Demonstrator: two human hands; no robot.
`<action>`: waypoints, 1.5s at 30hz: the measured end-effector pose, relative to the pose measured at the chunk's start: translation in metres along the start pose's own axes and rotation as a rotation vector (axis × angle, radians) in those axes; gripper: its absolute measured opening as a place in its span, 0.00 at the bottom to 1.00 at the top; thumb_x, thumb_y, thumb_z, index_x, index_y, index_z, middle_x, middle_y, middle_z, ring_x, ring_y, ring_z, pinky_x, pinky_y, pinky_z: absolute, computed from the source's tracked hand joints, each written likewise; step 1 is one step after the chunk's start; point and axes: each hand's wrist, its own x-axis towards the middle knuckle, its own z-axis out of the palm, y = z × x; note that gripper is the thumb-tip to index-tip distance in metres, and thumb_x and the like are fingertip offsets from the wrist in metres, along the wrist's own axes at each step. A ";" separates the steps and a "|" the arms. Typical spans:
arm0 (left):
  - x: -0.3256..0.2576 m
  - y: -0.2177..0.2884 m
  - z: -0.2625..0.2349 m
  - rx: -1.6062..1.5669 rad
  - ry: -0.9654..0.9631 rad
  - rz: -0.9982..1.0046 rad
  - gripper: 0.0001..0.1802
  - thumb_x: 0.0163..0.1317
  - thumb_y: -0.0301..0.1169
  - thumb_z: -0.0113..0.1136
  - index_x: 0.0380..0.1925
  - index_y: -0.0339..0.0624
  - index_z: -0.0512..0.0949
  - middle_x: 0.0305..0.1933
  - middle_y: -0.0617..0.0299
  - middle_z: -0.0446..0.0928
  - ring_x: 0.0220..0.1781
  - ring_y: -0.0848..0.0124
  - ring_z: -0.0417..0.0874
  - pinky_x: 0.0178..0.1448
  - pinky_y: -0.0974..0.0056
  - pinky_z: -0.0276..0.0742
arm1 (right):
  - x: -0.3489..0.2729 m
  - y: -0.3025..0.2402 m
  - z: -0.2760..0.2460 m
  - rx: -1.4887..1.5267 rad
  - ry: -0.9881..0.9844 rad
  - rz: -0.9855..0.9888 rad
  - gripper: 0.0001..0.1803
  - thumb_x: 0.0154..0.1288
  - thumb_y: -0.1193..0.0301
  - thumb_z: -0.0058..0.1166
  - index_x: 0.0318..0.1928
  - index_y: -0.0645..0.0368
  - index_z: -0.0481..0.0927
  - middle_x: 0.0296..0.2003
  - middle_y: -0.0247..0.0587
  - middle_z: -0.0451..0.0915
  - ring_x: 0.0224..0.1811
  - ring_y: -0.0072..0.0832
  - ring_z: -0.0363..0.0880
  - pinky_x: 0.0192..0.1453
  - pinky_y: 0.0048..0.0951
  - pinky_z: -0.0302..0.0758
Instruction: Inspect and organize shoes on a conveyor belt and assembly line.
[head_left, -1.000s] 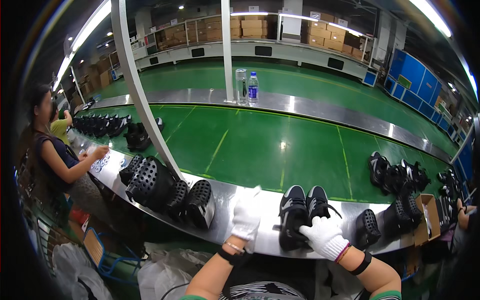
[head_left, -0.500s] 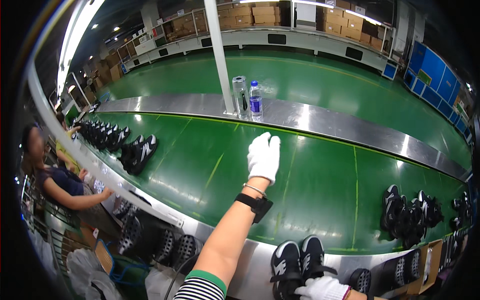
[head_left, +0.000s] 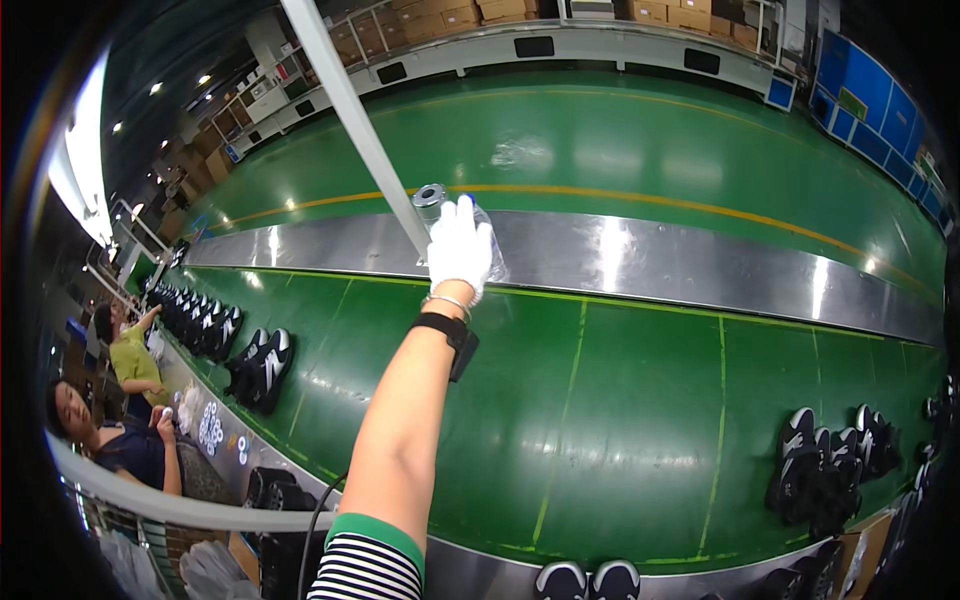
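Head view: the left hand (head_left: 460,247), in a white glove, is stretched way out across the green conveyor belt (head_left: 620,400), its grip closed around a clear plastic bottle (head_left: 490,250) on the far steel strip (head_left: 700,265). A metal cup (head_left: 429,200) sits just left of the grip. Black sneakers (head_left: 825,475) lie well off to the right. The right hand isn't in shot.

Left hand (head_left: 460,247), at twelve o'clock of centre: white glove, black wrist strap (head_left: 447,332), silver bracelet; sleeve (head_left: 368,560) at six o'clock striped black and white with a green cuff. Conveyor belt (head_left: 640,400): glossy green, thin yellow-green lines. Far rail (head_left: 700,265): bare silver metal. Shoes (head_left: 258,365) at nine o'clock and at four o'clock: black with white. Bottle (head_left: 488,245): clear. Wall panels (head_left: 880,105) at two o'clock: blue.
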 end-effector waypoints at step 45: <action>-0.442 0.080 -0.294 -0.728 0.045 0.060 0.13 0.58 0.19 0.68 0.44 0.31 0.83 0.45 0.52 0.81 0.46 0.61 0.84 0.54 0.60 0.80 | -0.010 0.024 0.064 -0.522 0.761 -0.420 0.16 0.73 0.54 0.51 0.36 0.51 0.82 0.25 0.44 0.81 0.28 0.47 0.83 0.35 0.49 0.78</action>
